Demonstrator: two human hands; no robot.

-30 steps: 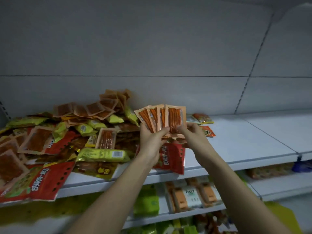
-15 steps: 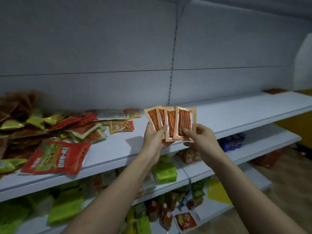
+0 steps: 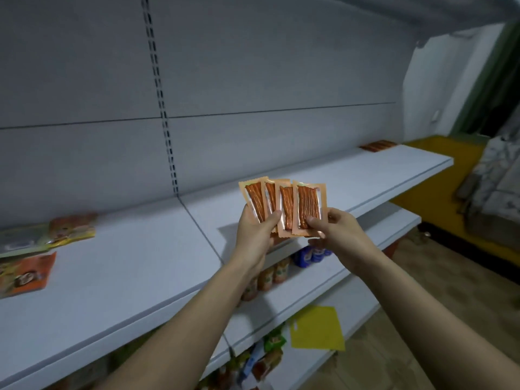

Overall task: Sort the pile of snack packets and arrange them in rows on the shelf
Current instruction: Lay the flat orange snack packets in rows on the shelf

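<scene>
4 orange snack packets (image 3: 284,209) are held fanned out above the white shelf (image 3: 140,277), approx over its front edge. Clear windows w/ reddish strips inside, pale orange borders. Left 3 are pinched by the left hand (image 3: 254,235); rightmost is pinched by the right hand (image 3: 336,230).

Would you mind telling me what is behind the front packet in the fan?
Behind the front packet, three more orange packets overlap leftward. Their lower ends are covered by the left hand and right hand.
</scene>
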